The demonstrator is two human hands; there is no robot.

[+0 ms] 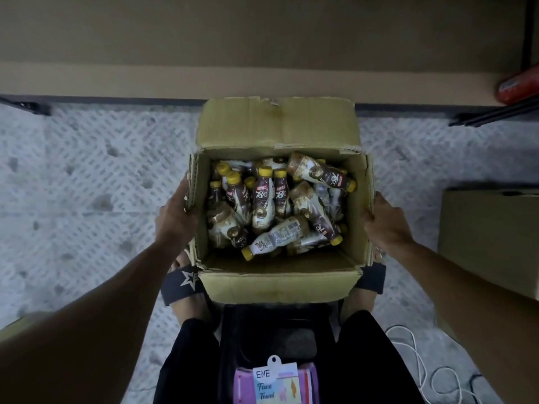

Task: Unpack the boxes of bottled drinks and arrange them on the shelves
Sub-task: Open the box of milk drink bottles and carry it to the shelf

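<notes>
A pale, ridged floor mat [87,170] spreads out on both sides of the open cardboard box [274,126], which serves as the landmark here; beyond the box's far flap runs a broad brown shelf board [204,39], bare along the stretch in view, with dark metal frame feet [26,107] set on the floor well out to the box's left and right. The box itself stands on the floor directly before the person, all four flaps turned outward, its far flap leaning toward the shelf; a second, closed carton [490,234] sits near the box's right side, apart from it. The left hand [175,214] clasps the box's left wall, thumb hooked at the rim and the folded flap under the palm; the right hand [385,223] grips the right wall's top edge, fingers curled over it. Inside the box lie the bottled drinks [264,199], brown-and-white coffee bottles with yellow caps, heaped loosely; some stand nearly upright toward the left, others lie flat or tilted across each other toward the right and near wall. Under the box's near corners show two feet in black sandals, the left strap [180,282] bearing a white star; a white cable [420,365] loops on the floor to the right and nearer the person than the box; a red object [516,86], blurred, rests on the shelf far to the box's upper right; a small "Face Towel" tag [275,383] hangs nearest the person, in line with the box.
</notes>
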